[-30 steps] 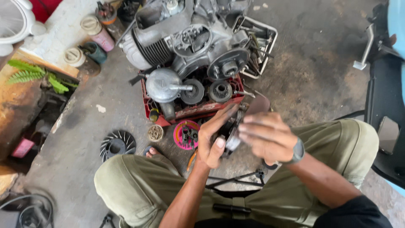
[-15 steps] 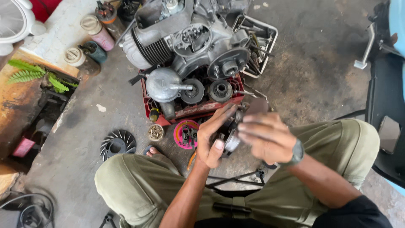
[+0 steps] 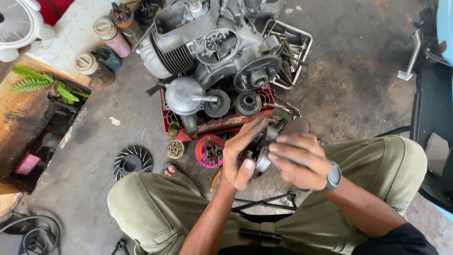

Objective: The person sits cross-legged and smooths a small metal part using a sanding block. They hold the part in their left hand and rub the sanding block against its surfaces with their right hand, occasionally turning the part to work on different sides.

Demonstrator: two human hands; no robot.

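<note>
Right in the middle, above the lap, sits a small dark metal engine part point(image 3: 261, 150) with a pale rounded end, and both hands are on it. The left hand point(image 3: 239, 153) cups it from the near side, thumb curled up over the pale end, fingers stretched up along its back. The right hand point(image 3: 298, 159) closes over it from the other side, fingers bent down across the top, so most of the part is hidden; exactly what it is, I cannot tell. A wristwatch point(image 3: 333, 175) rides on the right wrist. Under the hands, olive-green trousers point(image 3: 160, 208) spread wide over both knees, and a bare foot point(image 3: 172, 170) peeks out by the left knee.

Just ahead of the hands, on the concrete floor point(image 3: 358, 85), a round pink dish point(image 3: 209, 151) holds small dark pieces, with a little tin of screws point(image 3: 175, 148) beside it. Further left lies a black finned fan wheel point(image 3: 133, 161), well apart from the hands. Beyond the dish stands a red crate point(image 3: 214, 123) carrying a grey rounded cover point(image 3: 184, 96) and two dark round clutch-like parts. Resting over the crate's far side is the big grey engine block point(image 3: 207, 47), cooling fins on its left. A wire tray of tools point(image 3: 292, 52) sits at its right. Top left, spray cans point(image 3: 111, 35) and a white fan point(image 3: 19, 21).
</note>
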